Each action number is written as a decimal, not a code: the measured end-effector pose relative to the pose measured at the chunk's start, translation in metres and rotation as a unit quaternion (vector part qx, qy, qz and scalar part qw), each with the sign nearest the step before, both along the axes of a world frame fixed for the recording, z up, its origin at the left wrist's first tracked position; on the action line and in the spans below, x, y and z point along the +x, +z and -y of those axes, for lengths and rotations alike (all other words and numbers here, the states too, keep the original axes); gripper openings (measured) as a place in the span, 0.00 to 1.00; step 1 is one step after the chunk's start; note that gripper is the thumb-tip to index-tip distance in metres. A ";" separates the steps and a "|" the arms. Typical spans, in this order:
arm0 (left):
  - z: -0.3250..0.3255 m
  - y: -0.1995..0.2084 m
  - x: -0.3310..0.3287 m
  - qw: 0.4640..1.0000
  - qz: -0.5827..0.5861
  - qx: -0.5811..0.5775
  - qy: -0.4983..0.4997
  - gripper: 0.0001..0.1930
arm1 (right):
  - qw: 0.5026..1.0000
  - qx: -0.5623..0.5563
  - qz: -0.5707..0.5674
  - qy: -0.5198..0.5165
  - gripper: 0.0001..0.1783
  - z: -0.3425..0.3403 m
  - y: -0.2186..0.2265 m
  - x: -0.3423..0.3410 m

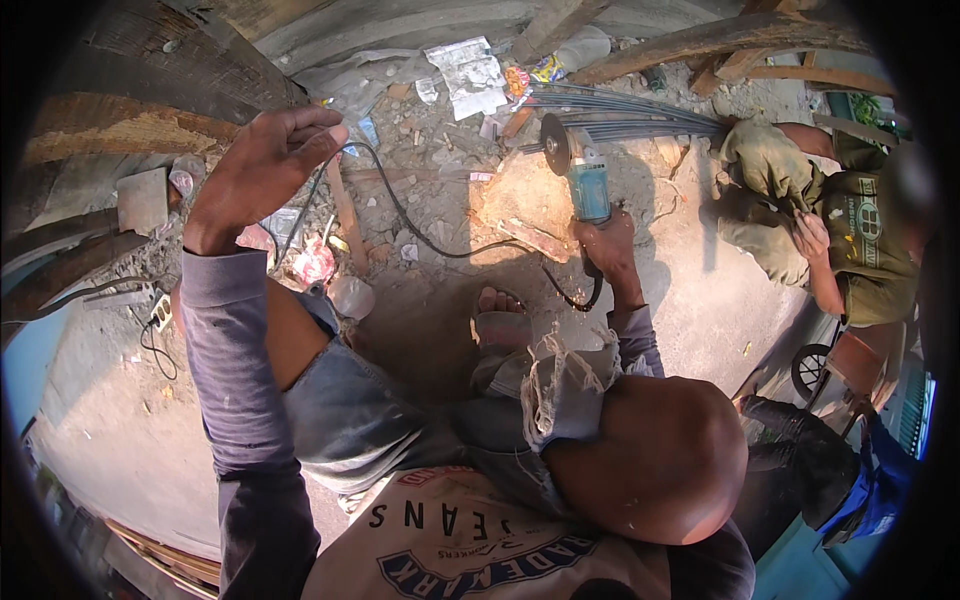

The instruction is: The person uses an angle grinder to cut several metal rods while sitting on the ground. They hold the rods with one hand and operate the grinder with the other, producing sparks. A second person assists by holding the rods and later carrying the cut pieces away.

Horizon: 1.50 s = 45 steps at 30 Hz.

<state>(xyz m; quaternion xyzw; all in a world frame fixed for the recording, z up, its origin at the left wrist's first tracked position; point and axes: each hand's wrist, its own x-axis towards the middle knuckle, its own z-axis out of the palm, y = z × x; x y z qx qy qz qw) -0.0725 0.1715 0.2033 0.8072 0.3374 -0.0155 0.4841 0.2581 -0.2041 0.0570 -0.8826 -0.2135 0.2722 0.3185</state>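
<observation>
My right hand point(608, 243) is wrapped round the body of a teal angle grinder point(589, 190). Its thin round disc point(556, 143) points away from me, close to a bundle of thin steel rods point(640, 118). My left hand point(262, 172) is raised at the left with its fingers loosely bent and the thumb apart. A black power cord point(400, 212) passes by that thumb in this view; whether they touch is unclear. The cord's other stretch loops below the grinder. Between my foot and the disc, a piece of wood point(535, 240) lies on the ground.
Another person point(850, 215) squats at the right, by the rods' near ends. Wooden beams point(140, 125) run along the left and far sides. Crumpled paper point(468, 78), plastic scraps point(313, 262) and rubble litter the ground. A power socket block point(160, 312) lies at the left.
</observation>
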 end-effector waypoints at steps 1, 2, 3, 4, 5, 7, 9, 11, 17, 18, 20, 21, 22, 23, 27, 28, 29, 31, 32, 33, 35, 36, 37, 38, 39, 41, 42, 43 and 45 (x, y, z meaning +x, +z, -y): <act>0.002 -0.001 0.001 1.000 0.006 0.000 0.000 0.30 | 1.000 -0.002 0.004 0.002 0.18 0.001 0.001 0.001; 0.003 -0.002 0.003 1.000 0.004 -0.003 0.000 0.30 | 1.000 0.001 0.004 -0.001 0.18 0.004 0.002 0.002; 0.004 0.003 0.003 1.000 -0.002 -0.001 0.003 0.30 | 1.000 0.008 0.001 0.000 0.18 0.001 0.002 0.000; 0.005 0.007 0.002 1.000 -0.007 0.000 0.005 0.30 | 1.000 0.015 -0.001 0.000 0.18 -0.001 0.001 -0.002; 0.004 0.007 -0.001 1.000 -0.010 0.002 0.009 0.31 | 1.000 0.010 -0.009 -0.001 0.18 -0.004 0.001 -0.004; 0.004 0.004 -0.001 1.000 -0.010 -0.002 0.012 0.31 | 1.000 -0.008 -0.018 -0.006 0.18 -0.004 0.002 -0.004; 0.006 0.003 0.001 1.000 -0.008 0.005 0.021 0.27 | 0.999 -0.014 -0.025 -0.015 0.18 0.000 0.003 -0.001; 0.008 0.004 0.003 1.000 -0.009 0.013 0.024 0.25 | 0.999 -0.022 -0.021 -0.012 0.18 0.001 0.003 0.001; 0.007 0.007 0.004 0.999 -0.019 0.016 0.027 0.26 | 0.999 -0.001 -0.045 -0.010 0.17 0.001 0.004 0.001; 0.007 0.005 0.003 0.999 -0.017 0.015 0.025 0.26 | 0.999 0.000 -0.042 -0.011 0.17 0.002 0.003 0.000; 0.005 0.003 0.003 0.999 -0.015 0.018 0.022 0.26 | 0.999 0.005 -0.034 -0.013 0.17 0.001 0.003 0.001; 0.006 0.003 0.002 0.999 -0.019 0.023 0.024 0.27 | 0.999 0.009 -0.033 -0.011 0.17 -0.003 0.003 0.001; 0.006 0.003 0.001 0.999 -0.022 0.028 0.025 0.27 | 0.999 0.013 -0.031 -0.010 0.17 -0.006 0.003 0.000; 0.006 0.004 0.000 0.999 -0.027 0.030 0.020 0.29 | 0.999 0.010 -0.036 -0.010 0.17 -0.007 0.003 -0.001; 0.004 0.008 0.002 1.000 -0.023 0.019 0.007 0.35 | 1.000 -0.001 -0.029 -0.008 0.17 -0.009 0.013 -0.003; 0.004 0.007 0.002 1.000 -0.017 0.011 0.005 0.34 | 1.000 -0.005 -0.021 -0.007 0.17 -0.008 0.016 -0.003; 0.003 0.006 0.003 1.000 -0.015 0.013 0.004 0.34 | 1.000 -0.003 -0.019 -0.009 0.17 -0.007 0.016 -0.002; 0.003 0.007 -0.001 0.999 -0.022 0.022 0.007 0.34 | 1.000 0.007 -0.026 -0.007 0.17 -0.011 0.009 -0.005; 0.002 0.007 -0.003 0.999 -0.030 0.028 0.006 0.34 | 1.000 0.004 -0.030 -0.002 0.16 -0.014 0.005 -0.005; 0.000 0.006 -0.002 0.999 -0.031 0.028 0.002 0.34 | 1.000 -0.004 -0.028 0.000 0.16 -0.013 0.008 -0.002; 0.000 0.004 0.000 0.999 -0.028 0.024 -0.003 0.34 | 1.000 -0.015 -0.022 0.000 0.16 -0.011 0.012 0.002; 0.000 0.004 0.001 0.999 -0.024 0.023 -0.003 0.34 | 1.000 -0.015 -0.019 -0.003 0.17 -0.008 0.012 0.003; 0.000 0.004 0.002 1.000 -0.019 0.022 -0.004 0.34 | 1.000 -0.015 -0.016 -0.005 0.17 -0.007 0.012 0.003; 0.001 0.004 0.004 1.000 -0.015 0.020 -0.004 0.34 | 1.000 -0.006 -0.010 -0.004 0.17 -0.003 0.009 0.005; 0.001 0.004 0.002 1.000 -0.015 0.021 -0.001 0.34 | 1.000 0.005 -0.009 0.000 0.17 -0.005 0.005 0.003; 0.001 0.005 0.000 1.000 -0.019 0.023 0.002 0.34 | 1.000 0.006 -0.014 0.001 0.17 -0.006 -0.001 0.002; 0.001 0.004 -0.002 0.999 -0.023 0.022 0.005 0.34 | 1.000 -0.007 -0.020 0.000 0.17 -0.013 0.006 0.000; 0.000 0.004 -0.005 0.999 -0.028 0.021 0.008 0.35 | 0.999 -0.020 -0.026 -0.001 0.17 -0.019 0.011 -0.003; 0.001 0.005 -0.004 0.999 -0.024 0.024 0.009 0.35 | 1.000 -0.012 -0.015 0.009 0.17 -0.018 0.010 -0.001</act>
